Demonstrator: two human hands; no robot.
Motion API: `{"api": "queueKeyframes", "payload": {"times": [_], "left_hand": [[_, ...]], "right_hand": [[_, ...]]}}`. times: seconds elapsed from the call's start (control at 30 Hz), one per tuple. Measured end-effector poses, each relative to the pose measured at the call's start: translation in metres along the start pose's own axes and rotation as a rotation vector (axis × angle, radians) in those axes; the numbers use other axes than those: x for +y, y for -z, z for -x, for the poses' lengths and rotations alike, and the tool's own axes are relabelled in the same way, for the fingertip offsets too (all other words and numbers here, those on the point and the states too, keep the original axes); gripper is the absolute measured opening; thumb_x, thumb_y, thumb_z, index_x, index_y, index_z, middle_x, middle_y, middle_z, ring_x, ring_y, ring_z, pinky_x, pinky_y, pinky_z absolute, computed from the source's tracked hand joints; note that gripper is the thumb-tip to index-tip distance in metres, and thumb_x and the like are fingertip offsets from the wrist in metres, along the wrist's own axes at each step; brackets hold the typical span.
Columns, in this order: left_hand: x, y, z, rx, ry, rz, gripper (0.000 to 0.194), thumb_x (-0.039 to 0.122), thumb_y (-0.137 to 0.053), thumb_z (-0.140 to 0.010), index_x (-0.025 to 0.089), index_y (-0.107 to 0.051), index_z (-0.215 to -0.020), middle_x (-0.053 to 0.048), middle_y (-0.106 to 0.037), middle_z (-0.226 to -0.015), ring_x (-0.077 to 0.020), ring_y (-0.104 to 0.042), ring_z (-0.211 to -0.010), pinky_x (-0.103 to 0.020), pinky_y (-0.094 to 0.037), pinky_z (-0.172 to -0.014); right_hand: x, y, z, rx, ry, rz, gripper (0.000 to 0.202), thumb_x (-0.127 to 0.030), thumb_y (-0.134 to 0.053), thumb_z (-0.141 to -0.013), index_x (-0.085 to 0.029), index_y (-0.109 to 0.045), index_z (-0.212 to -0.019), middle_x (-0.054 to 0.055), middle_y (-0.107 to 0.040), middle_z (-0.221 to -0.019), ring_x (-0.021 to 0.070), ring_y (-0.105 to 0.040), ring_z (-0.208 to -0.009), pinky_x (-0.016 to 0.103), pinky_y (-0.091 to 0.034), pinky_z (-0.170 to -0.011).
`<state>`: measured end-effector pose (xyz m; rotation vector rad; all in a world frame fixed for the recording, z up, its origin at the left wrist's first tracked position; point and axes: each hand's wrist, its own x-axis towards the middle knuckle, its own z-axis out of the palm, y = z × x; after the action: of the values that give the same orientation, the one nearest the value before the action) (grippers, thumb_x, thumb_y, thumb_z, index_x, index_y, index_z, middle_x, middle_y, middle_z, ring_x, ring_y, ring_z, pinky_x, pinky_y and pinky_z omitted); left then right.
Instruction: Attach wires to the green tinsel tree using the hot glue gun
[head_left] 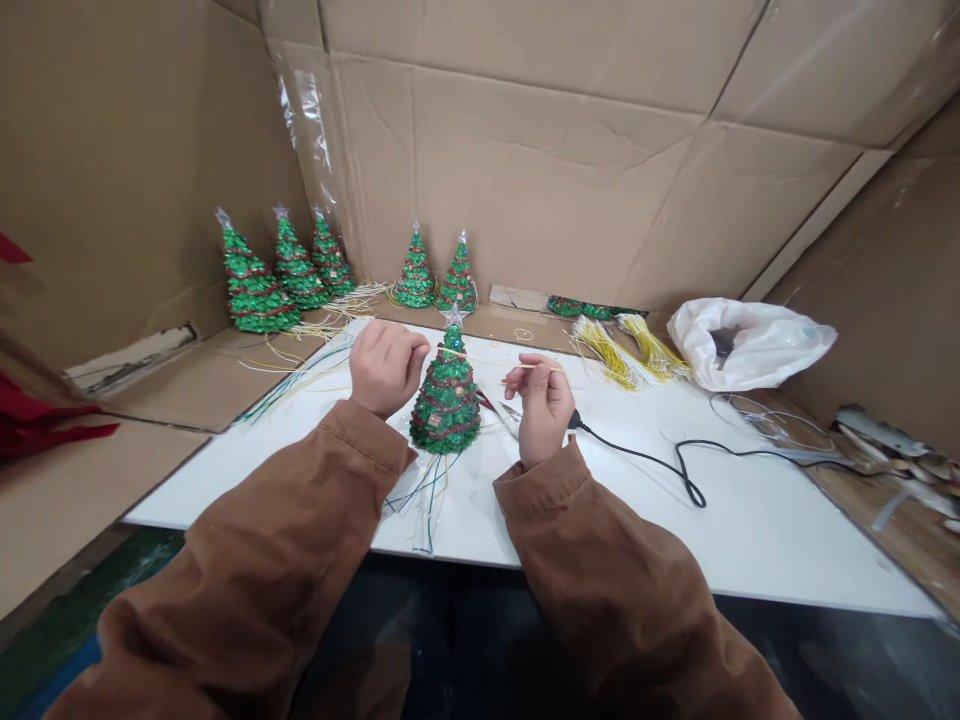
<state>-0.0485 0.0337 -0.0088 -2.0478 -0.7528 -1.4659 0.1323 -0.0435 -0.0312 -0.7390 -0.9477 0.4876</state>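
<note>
A small green tinsel Christmas tree (445, 410) with red garland and a clear star stands upright on the white board in front of me. To its left, my left hand (386, 365) is closed in a pinch on a thin yellow wire (454, 352). The wire crosses in front of the tree's upper part toward my right hand (541, 405), whose thumb and fingers are pinched on a yellow strand. Whether both hands hold one single wire is hard to tell. Loose green and white wires (427, 500) spread from the tree's base toward me.
Several finished-looking trees (259, 290) stand along the back and left. Yellow and white wire bundles (611, 350) lie beside a white plastic bag (750, 345). A black cord (637, 455) runs rightward from a tool partly hidden behind my right hand. Cardboard walls (525, 150) enclose the white board (675, 540).
</note>
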Motion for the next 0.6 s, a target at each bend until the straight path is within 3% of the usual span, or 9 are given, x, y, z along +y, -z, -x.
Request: {"api": "queueKeyframes", "payload": {"times": [0.13,0.23,0.37,0.5,0.6], "left_hand": [[0.013,-0.001,0.004,0.044,-0.151,0.052,0.032,0.032,-0.032,-0.093,0.020,-0.052,-0.072,-0.005,-0.055,-0.062,-0.0194,-0.046,-0.064,-0.035,-0.034,-0.062],[0.021,-0.002,0.005,-0.022,-0.225,0.087,0.034,0.034,-0.032,-0.092,0.021,-0.054,-0.070,-0.005,-0.056,-0.060,-0.0186,-0.046,-0.062,-0.034,-0.034,-0.059],[0.024,-0.002,0.006,-0.125,-0.261,0.078,0.033,0.034,-0.037,-0.090,0.022,-0.058,-0.069,-0.006,-0.059,-0.063,-0.0183,-0.049,-0.065,-0.034,-0.036,-0.060],[0.024,-0.001,0.006,-0.077,-0.305,0.068,0.025,0.028,-0.043,-0.089,0.023,-0.060,-0.072,-0.005,-0.059,-0.066,-0.0178,-0.052,-0.070,-0.034,-0.037,-0.062],[0.026,0.000,0.005,-0.015,-0.228,0.125,0.026,0.041,-0.043,-0.088,0.023,-0.061,-0.087,-0.007,-0.061,-0.080,-0.0203,-0.054,-0.080,-0.038,-0.040,-0.072]], "right_hand": [[-0.003,0.000,0.008,-0.252,0.067,0.064,0.028,-0.046,-0.055,-0.083,-0.023,-0.058,-0.099,0.000,-0.059,-0.075,0.0118,-0.056,-0.064,0.028,-0.047,-0.059],[-0.004,0.000,0.012,-0.411,0.165,0.170,0.018,-0.038,-0.058,-0.083,-0.024,-0.062,-0.093,0.002,-0.061,-0.080,0.0142,-0.058,-0.072,0.029,-0.048,-0.062],[-0.005,0.000,0.011,-0.316,0.159,0.161,0.018,-0.037,-0.055,-0.085,-0.021,-0.061,-0.078,0.001,-0.060,-0.074,0.0118,-0.055,-0.059,0.028,-0.046,-0.054],[-0.009,-0.002,0.006,-0.201,0.099,0.093,0.018,-0.038,-0.058,-0.083,-0.020,-0.062,-0.081,0.001,-0.060,-0.075,0.0106,-0.054,-0.055,0.028,-0.047,-0.053],[-0.009,-0.001,0.006,-0.167,0.106,0.091,0.020,-0.039,-0.053,-0.087,-0.020,-0.058,-0.080,0.000,-0.059,-0.073,0.0104,-0.054,-0.055,0.028,-0.046,-0.053]]}}
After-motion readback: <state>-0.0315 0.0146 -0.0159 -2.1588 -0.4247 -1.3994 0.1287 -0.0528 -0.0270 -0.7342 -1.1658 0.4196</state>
